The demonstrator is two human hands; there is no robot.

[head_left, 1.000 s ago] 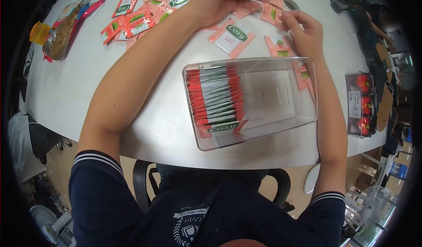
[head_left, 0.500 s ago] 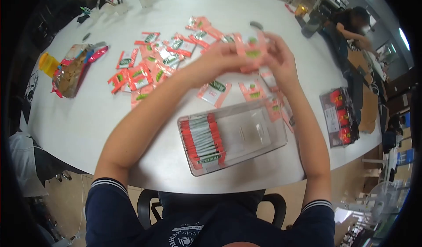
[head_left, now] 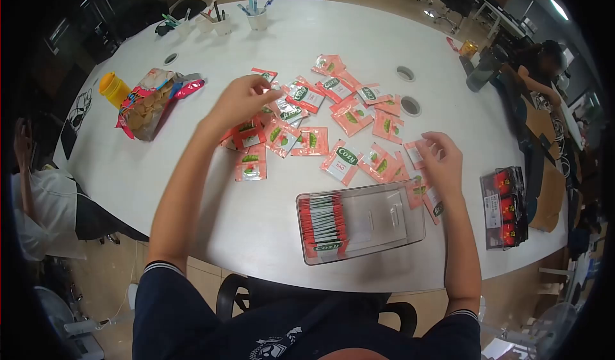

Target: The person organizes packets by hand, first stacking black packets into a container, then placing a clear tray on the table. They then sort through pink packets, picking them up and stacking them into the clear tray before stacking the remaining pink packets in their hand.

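Red and white sachets marked Cozy (head_left: 344,157) lie spread over the white table. My left hand (head_left: 245,100) is over the left part of the pile, its fingers bent and apart, with no sachet visibly gripped. My right hand (head_left: 441,158) is at the pile's right end, fingers curled beside a sachet (head_left: 415,154); whether it grips that sachet I cannot tell. Between my forearms stands a clear plastic box (head_left: 384,237). A tight row of upright sachets (head_left: 321,222) fills its left part, and its right part shows bare plastic.
A snack bag (head_left: 150,109) and a yellow bottle (head_left: 113,89) stand at the left. Pen cups (head_left: 257,20) are at the back. A pack with red items (head_left: 504,207) lies at the right, near a dark cup (head_left: 482,72). People sit at both sides.
My hands have moved apart, left hand to the left and right hand to the right and down. The sachet held between them is no longer there. The camera view has shifted.
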